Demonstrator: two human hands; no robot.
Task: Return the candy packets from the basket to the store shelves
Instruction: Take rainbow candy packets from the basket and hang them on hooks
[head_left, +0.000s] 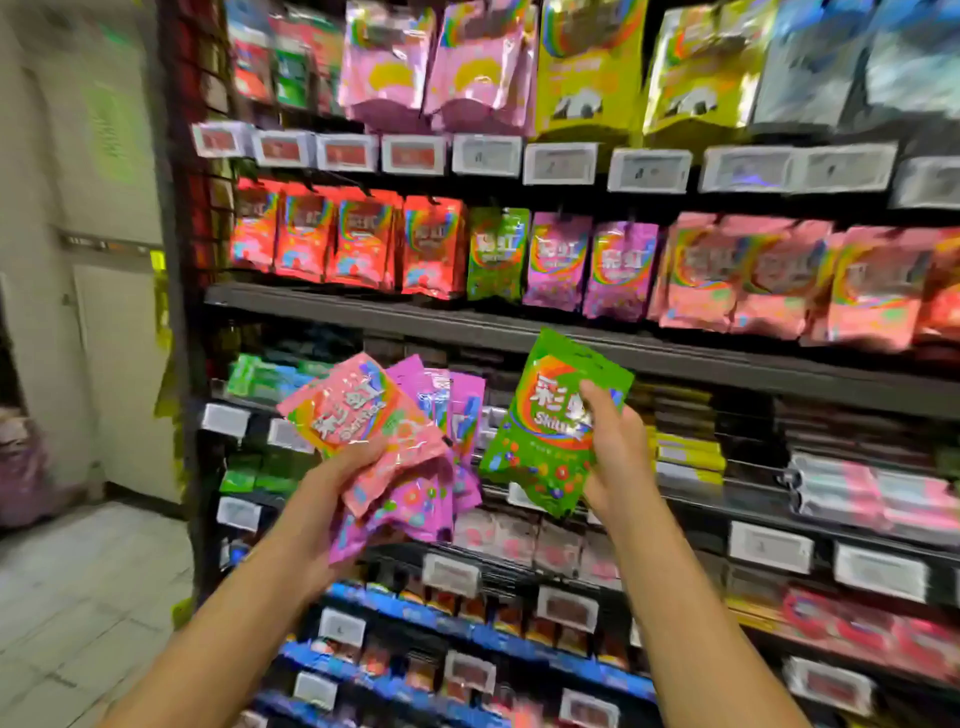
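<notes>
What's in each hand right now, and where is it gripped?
Left hand grips a fan of pink and purple packets by their lower halves. Right hand pinches the green packet along its right edge.

1. A dark metal shelving unit is filling the right side, white price tags lining its edges.
2. Pale floor tiles are spreading leftward.
3. A white door is standing in the light wall.

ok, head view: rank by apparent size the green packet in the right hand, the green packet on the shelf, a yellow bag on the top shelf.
1. yellow bag
2. held green packet, though nearer the camera
3. shelf green packet
</notes>
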